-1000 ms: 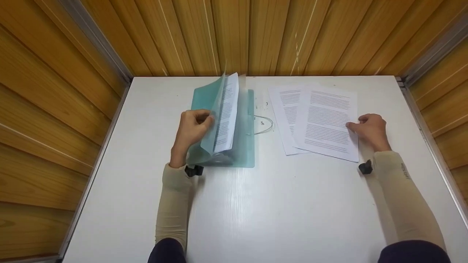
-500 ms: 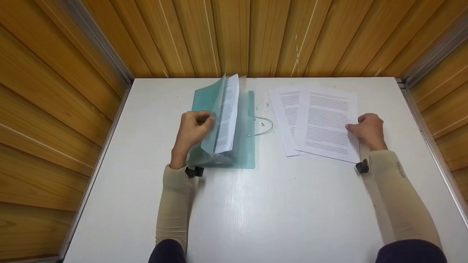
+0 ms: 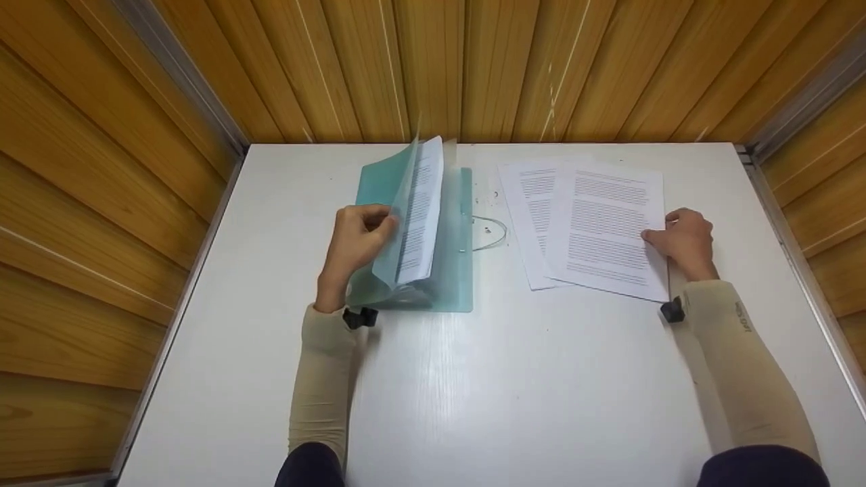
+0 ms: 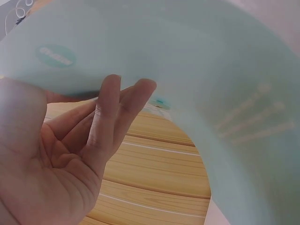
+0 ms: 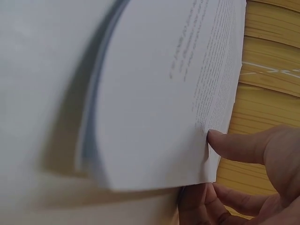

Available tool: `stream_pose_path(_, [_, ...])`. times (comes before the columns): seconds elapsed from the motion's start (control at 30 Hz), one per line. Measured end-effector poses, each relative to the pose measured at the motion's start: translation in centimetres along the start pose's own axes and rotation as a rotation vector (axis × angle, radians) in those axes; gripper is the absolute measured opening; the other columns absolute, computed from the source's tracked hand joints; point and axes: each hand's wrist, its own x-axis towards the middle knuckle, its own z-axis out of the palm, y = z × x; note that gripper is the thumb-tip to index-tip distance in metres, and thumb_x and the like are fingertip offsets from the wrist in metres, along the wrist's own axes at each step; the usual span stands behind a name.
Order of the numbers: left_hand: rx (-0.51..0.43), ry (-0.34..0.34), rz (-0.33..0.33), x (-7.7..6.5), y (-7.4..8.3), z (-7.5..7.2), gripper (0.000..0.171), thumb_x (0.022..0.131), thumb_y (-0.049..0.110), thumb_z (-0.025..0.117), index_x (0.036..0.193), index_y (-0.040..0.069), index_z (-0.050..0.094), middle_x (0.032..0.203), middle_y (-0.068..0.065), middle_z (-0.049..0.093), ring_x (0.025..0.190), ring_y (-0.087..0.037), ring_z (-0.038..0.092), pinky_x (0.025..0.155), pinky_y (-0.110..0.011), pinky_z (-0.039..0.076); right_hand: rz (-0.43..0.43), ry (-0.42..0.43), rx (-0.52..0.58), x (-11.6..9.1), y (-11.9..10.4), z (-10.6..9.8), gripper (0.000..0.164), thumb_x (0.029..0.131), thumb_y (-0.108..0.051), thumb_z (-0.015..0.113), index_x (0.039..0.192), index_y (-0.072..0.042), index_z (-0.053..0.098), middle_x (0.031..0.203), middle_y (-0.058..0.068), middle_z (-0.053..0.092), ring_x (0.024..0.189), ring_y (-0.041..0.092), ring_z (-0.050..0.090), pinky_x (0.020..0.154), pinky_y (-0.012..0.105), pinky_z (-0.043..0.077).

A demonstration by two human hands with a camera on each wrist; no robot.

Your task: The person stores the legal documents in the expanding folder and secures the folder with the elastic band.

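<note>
Folder (image 3: 463,284) of translucent teal plastic is lying on the white surface (image 3: 514,385), its raised leaf (image 3: 388,262) standing beside a tilted bundle of printed pages (image 3: 425,220). The left hand (image 3: 356,237) is pinching that leaf, its grip holding the plastic between thumb and fingers. A thin loop (image 3: 499,233) is projecting from the folder's right edge. Farther right, overlapping printed sheets (image 3: 609,223) are lying well apart from the folder. The right hand (image 3: 687,240) is gripping the top sheet's right edge, thumb pressing above and fingers sitting underneath; whether it is holding one sheet or several, I cannot tell. Wooden panels (image 3: 429,67) are rising behind the surface.
</note>
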Motion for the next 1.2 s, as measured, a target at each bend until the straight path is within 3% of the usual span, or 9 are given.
stream_pose_path(0.23, [-0.004,0.0,-0.004,0.0,0.1,0.0,0.024,0.097,0.009,0.069,0.114,-0.003,0.081,0.106,-0.016,0.081,0.088,-0.025,0.079,0.08,-0.042,0.063,-0.007,-0.001,0.015,0.1,0.4,-0.2,0.07,0.098,-0.022,0.071,0.15,0.016,0.044,0.141,0.037,0.052,0.119,0.043,0.054,0.092,0.046,0.049])
stream_pose_path(0.43, [-0.002,-0.001,-0.014,0.0,0.2,0.1,0.025,0.097,0.01,0.069,0.115,-0.003,0.081,0.105,-0.015,0.081,0.086,-0.024,0.078,0.079,-0.039,0.062,-0.022,-0.012,0.053,0.2,0.9,-0.6,0.061,0.099,-0.017,0.067,0.148,0.016,0.048,0.14,0.037,0.056,0.121,0.043,0.06,0.076,0.027,0.049])
stream_pose_path(0.57, [0.001,0.003,-0.012,0.0,0.2,0.1,0.025,0.098,0.009,0.068,0.115,-0.004,0.08,0.106,-0.016,0.081,0.087,-0.024,0.079,0.081,-0.042,0.063,0.006,-0.039,0.097,0.2,1.1,-1.1,0.057,0.101,-0.016,0.062,0.15,0.01,0.05,0.143,0.033,0.056,0.106,0.026,0.064,0.068,0.018,0.048])
stream_pose_path(0.73, [0.008,0.002,-0.009,0.1,0.2,0.1,0.026,0.098,0.009,0.068,0.116,-0.005,0.08,0.106,-0.018,0.081,0.089,-0.026,0.079,0.081,-0.045,0.063,0.02,-0.065,0.189,0.4,1.7,-1.5,0.054,0.101,-0.013,0.057,0.152,0.005,0.051,0.14,0.026,0.062,0.081,-0.001,0.062,0.07,0.019,0.055])
stream_pose_path(0.87, [0.007,-0.001,-0.012,0.1,0.1,0.1,0.026,0.098,0.009,0.068,0.116,-0.005,0.08,0.107,-0.017,0.081,0.089,-0.026,0.079,0.082,-0.044,0.063,0.034,-0.09,0.282,0.6,2.2,-1.5,0.055,0.101,-0.011,0.057,0.153,0.004,0.049,0.12,0.01,0.072,0.079,-0.001,0.066,0.072,0.023,0.059])
stream_pose_path(1.07, [-0.003,0.001,-0.014,0.0,0.0,0.1,0.025,0.098,0.009,0.069,0.116,-0.003,0.08,0.107,-0.016,0.081,0.089,-0.025,0.079,0.081,-0.043,0.063,0.062,-0.094,0.338,0.6,2.4,-1.7,0.056,0.103,-0.013,0.059,0.156,-0.001,0.048,0.113,-0.002,0.07,0.085,0.0,0.065,0.076,0.023,0.058])
stream_pose_path(1.2, [-0.008,0.0,-0.016,0.0,0.1,0.1,0.024,0.098,0.009,0.069,0.115,-0.002,0.081,0.106,-0.014,0.081,0.086,-0.023,0.078,0.079,-0.04,0.062,0.067,-0.09,0.406,0.4,2.6,-1.7,0.055,0.103,-0.012,0.061,0.156,-0.003,0.049,0.097,-0.015,0.07,0.087,0.002,0.063,0.077,0.023,0.057])
